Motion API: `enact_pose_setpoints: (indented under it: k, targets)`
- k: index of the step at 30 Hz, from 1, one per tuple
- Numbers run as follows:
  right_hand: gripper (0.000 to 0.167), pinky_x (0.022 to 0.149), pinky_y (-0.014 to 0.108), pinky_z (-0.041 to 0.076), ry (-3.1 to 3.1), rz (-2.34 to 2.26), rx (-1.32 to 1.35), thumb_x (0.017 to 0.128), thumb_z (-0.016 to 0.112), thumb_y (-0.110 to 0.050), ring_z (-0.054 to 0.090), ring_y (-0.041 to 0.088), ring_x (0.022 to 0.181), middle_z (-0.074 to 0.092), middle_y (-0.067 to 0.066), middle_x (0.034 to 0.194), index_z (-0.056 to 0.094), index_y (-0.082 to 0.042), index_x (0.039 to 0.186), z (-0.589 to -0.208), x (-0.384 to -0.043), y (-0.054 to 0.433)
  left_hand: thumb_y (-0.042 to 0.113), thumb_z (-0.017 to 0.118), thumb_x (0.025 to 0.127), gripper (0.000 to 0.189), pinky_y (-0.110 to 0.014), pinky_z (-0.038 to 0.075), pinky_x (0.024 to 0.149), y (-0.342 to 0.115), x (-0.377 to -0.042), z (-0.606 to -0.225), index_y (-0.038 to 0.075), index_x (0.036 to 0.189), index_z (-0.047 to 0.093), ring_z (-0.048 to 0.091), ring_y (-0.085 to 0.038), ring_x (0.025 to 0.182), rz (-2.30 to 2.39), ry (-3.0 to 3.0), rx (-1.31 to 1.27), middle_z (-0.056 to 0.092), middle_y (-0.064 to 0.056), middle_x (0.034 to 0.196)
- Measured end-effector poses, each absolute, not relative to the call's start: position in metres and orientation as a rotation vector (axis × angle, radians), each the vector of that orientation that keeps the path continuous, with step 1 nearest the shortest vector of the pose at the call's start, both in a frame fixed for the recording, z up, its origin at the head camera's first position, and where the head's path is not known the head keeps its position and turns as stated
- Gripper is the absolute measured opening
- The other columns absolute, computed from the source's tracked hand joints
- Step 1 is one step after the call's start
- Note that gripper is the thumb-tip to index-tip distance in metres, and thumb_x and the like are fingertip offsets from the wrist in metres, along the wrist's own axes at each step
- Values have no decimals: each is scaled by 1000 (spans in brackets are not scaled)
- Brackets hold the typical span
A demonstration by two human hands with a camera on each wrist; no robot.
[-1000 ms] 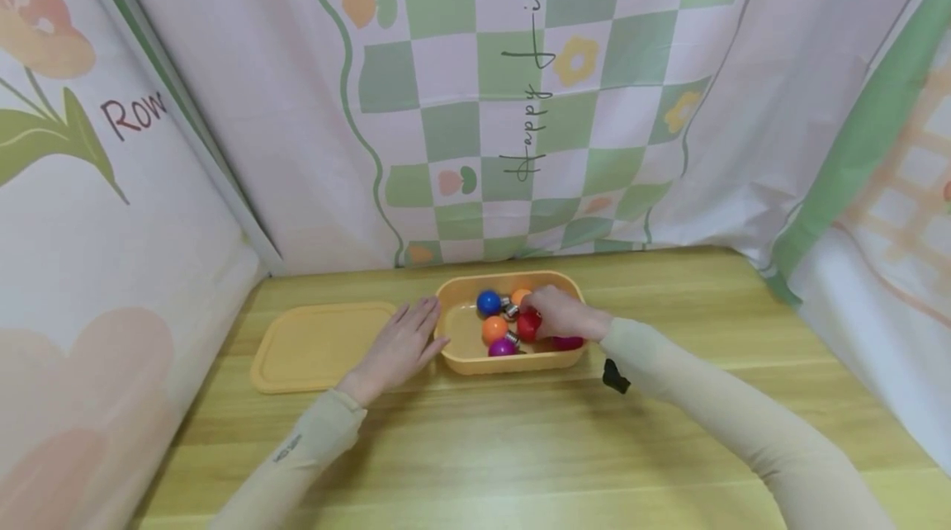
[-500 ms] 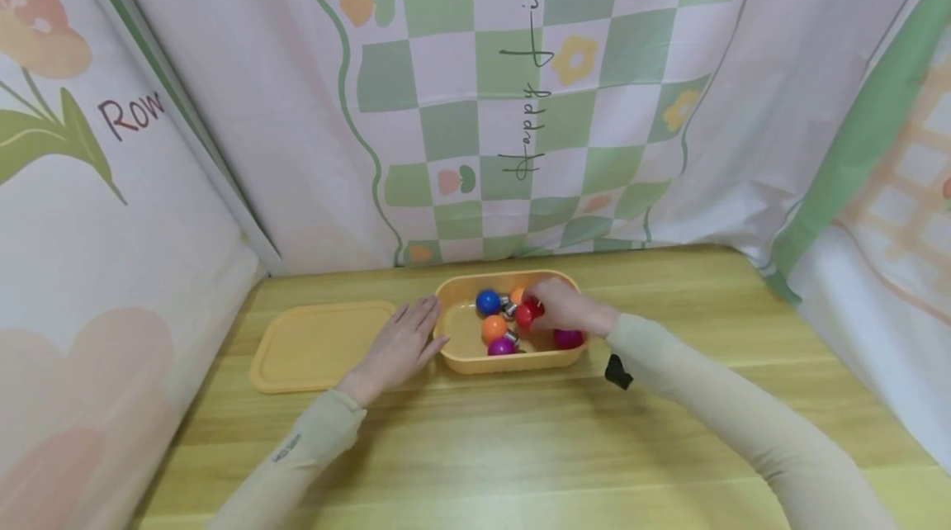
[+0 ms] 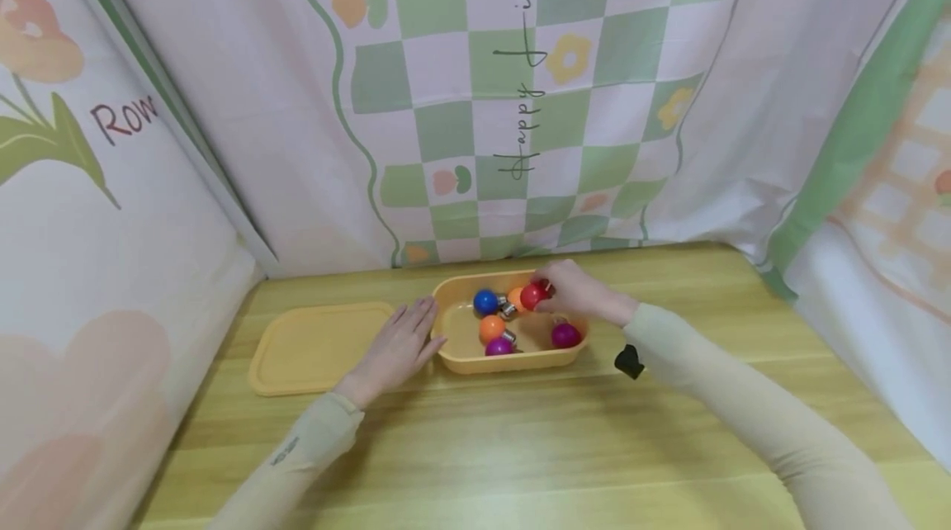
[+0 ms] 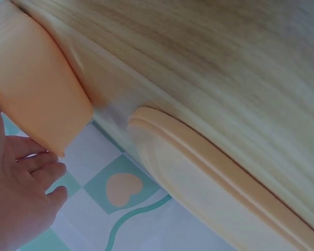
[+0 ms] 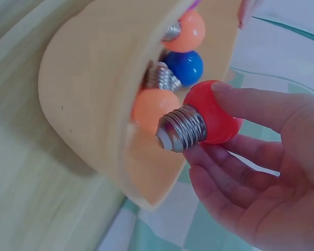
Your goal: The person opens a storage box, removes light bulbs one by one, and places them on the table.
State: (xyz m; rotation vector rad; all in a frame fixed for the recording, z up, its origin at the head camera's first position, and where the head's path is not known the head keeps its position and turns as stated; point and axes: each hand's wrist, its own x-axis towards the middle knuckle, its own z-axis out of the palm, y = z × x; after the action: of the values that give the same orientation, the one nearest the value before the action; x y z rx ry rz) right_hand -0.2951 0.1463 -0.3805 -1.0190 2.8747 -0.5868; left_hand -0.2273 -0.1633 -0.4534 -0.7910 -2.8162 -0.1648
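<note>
My right hand (image 3: pixel 583 292) pinches a red light bulb (image 5: pixel 214 112) between thumb and fingers over the right side of a yellow-orange plastic box (image 3: pixel 513 363). The bulb's metal screw base points away from the palm in the right wrist view. Inside the box lie a blue bulb (image 3: pixel 486 302), two orange bulbs, one being the near orange bulb (image 3: pixel 491 328), and two purple bulbs, one being the right purple bulb (image 3: pixel 566 336). My left hand (image 3: pixel 394 348) rests with straight fingers against the box's left rim; in the left wrist view its fingertips touch the box wall (image 4: pixel 36 78).
A flat yellow lid (image 3: pixel 319 348) lies on the wooden table (image 3: pixel 475 447) left of the box, close to my left hand. Behind the table hangs a checkered curtain (image 3: pixel 513 101). A small black object (image 3: pixel 629 362) shows below my right sleeve.
My right hand has raised the red bulb from among the others and moved it slightly back and to the right. The left hand has stayed at the box's rim.
</note>
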Motion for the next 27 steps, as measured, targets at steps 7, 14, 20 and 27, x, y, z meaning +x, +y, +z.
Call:
enact_pose_setpoints:
  k: [7, 14, 20, 27]
  targets:
    - [28, 65, 30, 61, 2926, -644, -1083, 77, 79, -5, 70, 26, 74, 72, 19, 89, 70, 9, 100, -368, -296, 158, 40, 46, 104, 63, -53, 31, 122, -164, -225, -452, -6, 146, 41, 41, -36, 145, -200, -2818, -780, 41, -24, 154]
    - [30, 68, 31, 63, 2935, -703, -983, 78, 78, -3, 72, 27, 79, 73, 21, 96, 70, 6, 105, -360, -300, 174, 40, 46, 104, 63, -52, 31, 123, -164, -223, -451, -6, 146, 41, 40, -35, 145, -203, -2825, -770, 41, -23, 154]
    - [36, 70, 35, 62, 2995, -649, -930, 78, 80, -7, 71, 27, 81, 73, 21, 99, 68, 6, 110, -358, -302, 192, 41, 44, 105, 63, -52, 31, 122, -164, -223, -453, -7, 147, 41, 40, -34, 145, -167, -2832, -780, 40, -23, 155]
    - [36, 73, 36, 63, 2979, -718, -845, 79, 78, -4, 71, 32, 87, 72, 23, 99, 67, 8, 111, -360, -305, 213, 41, 44, 105, 63, -52, 32, 122, -163, -224, -453, -7, 147, 41, 40, -35, 145, -160, -2827, -790, 40, -23, 155]
